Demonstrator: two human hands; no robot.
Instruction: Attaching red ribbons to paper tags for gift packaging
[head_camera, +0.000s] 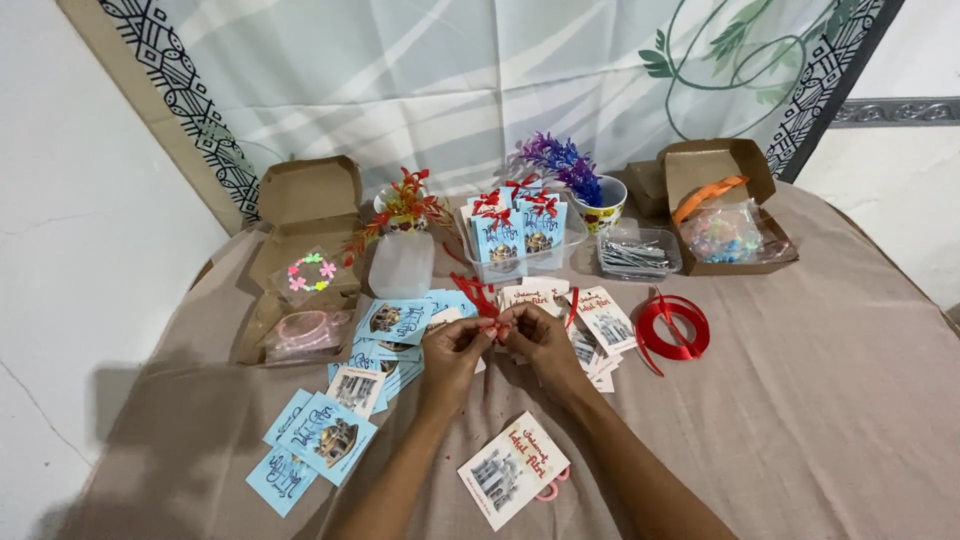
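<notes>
At desk centre, left hand (455, 345) and right hand (535, 335) both pinching a red ribbon bow (495, 327); seeming soft, light, slippery, best gripped at its knot, cards (385, 325) lying at nine o'clock.

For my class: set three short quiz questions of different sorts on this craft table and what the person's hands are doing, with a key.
1. True or false: both hands pinch one small red ribbon piece.
2. Which lies nearest the person? A) red ribbon roll B) white card C) clear tray of pins
3. Fill in: the clear tub behind the hands holds blue cards with red ____.

Key
1. True: left hand and right hand meet on it.
2. B
3. bows
</notes>
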